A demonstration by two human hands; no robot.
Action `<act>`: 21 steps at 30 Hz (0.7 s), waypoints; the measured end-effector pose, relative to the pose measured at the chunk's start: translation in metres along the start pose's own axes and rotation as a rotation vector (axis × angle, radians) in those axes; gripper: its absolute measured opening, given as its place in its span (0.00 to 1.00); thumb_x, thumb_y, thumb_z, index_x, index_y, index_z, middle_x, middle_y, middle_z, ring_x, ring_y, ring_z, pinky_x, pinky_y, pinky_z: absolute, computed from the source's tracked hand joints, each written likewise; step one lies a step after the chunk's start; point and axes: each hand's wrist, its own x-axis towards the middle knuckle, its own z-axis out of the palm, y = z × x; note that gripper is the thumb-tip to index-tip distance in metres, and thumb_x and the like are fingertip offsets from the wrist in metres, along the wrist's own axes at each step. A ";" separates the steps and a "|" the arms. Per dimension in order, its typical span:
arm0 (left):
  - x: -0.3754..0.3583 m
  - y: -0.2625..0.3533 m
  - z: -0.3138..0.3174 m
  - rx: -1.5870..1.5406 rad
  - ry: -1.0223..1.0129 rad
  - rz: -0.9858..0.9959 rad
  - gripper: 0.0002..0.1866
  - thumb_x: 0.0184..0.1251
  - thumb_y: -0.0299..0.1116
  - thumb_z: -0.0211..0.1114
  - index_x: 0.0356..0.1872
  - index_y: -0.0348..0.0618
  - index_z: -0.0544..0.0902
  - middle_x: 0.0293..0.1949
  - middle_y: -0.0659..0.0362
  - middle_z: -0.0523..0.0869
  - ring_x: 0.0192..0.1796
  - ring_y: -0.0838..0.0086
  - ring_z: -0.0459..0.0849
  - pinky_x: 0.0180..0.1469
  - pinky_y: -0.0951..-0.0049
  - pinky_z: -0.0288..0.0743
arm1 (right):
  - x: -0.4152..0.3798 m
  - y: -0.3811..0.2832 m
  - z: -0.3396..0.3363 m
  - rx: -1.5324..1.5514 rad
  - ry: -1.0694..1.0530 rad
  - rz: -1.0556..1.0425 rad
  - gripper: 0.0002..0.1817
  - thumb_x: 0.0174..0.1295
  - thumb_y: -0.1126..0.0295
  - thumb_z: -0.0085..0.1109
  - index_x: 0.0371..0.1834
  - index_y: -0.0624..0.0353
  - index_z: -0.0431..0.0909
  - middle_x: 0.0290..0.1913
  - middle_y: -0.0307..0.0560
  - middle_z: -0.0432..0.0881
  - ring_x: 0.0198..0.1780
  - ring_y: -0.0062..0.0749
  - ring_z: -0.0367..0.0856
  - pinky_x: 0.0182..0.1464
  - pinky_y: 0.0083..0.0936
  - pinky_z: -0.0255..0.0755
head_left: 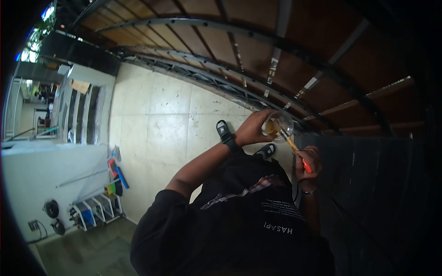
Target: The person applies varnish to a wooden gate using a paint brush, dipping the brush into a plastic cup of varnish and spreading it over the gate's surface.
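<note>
My left hand (253, 129) is closed around a clear plastic cup (285, 120), tilted so that its round mouth shows. Some yellowish-brown content is visible inside, though I cannot make out what it is. In my right hand (311, 161) is a thin paintbrush (291, 142) with a wood-coloured handle and an orange-red end. Its tip reaches into the cup's mouth; the bristles are hard to see. Both hands are in front of my body, close to the slatted gate.
A brown slatted gate (258, 55) with a black metal frame runs along the far side. Pale tiles (170, 110) cover the floor. On the left are steps (85, 115), a white step ladder (96, 209) and long-handled cleaning tools (117, 175). A dark surface (359, 170) lies right.
</note>
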 end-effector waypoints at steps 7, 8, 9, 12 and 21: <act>-0.010 0.006 -0.025 0.044 -0.128 0.125 0.45 0.40 0.37 0.78 0.66 0.42 0.70 0.58 0.47 0.81 0.60 0.50 0.80 0.65 0.55 0.70 | -0.006 -0.048 0.017 -0.057 0.116 -0.002 0.07 0.69 0.75 0.56 0.47 0.62 0.78 0.32 0.51 0.85 0.33 0.43 0.80 0.45 0.40 0.75; -0.015 0.004 -0.030 0.033 -0.133 0.141 0.45 0.40 0.37 0.78 0.66 0.42 0.70 0.58 0.47 0.81 0.60 0.50 0.80 0.65 0.55 0.70 | -0.006 -0.057 0.024 -0.076 0.119 -0.002 0.07 0.69 0.75 0.56 0.47 0.62 0.78 0.32 0.51 0.85 0.33 0.43 0.80 0.45 0.40 0.75; -0.021 0.002 -0.034 0.041 -0.164 0.146 0.45 0.40 0.37 0.78 0.66 0.42 0.70 0.58 0.47 0.81 0.60 0.50 0.80 0.65 0.55 0.69 | -0.007 -0.068 0.032 -0.140 0.106 0.004 0.07 0.69 0.75 0.56 0.47 0.62 0.78 0.32 0.50 0.85 0.33 0.42 0.80 0.45 0.40 0.75; -0.039 -0.006 -0.056 0.052 -0.223 0.188 0.46 0.41 0.38 0.79 0.67 0.43 0.70 0.58 0.48 0.81 0.60 0.51 0.80 0.66 0.54 0.68 | -0.007 -0.103 0.061 -0.237 0.099 0.019 0.07 0.68 0.76 0.56 0.47 0.62 0.77 0.31 0.50 0.85 0.33 0.42 0.81 0.44 0.41 0.75; -0.152 -0.022 -0.109 -0.077 -0.401 0.262 0.45 0.41 0.44 0.81 0.65 0.41 0.73 0.58 0.50 0.82 0.61 0.52 0.79 0.67 0.55 0.66 | -0.059 -0.224 0.151 -0.263 0.256 0.233 0.06 0.64 0.75 0.60 0.43 0.62 0.79 0.30 0.48 0.85 0.31 0.41 0.81 0.42 0.37 0.76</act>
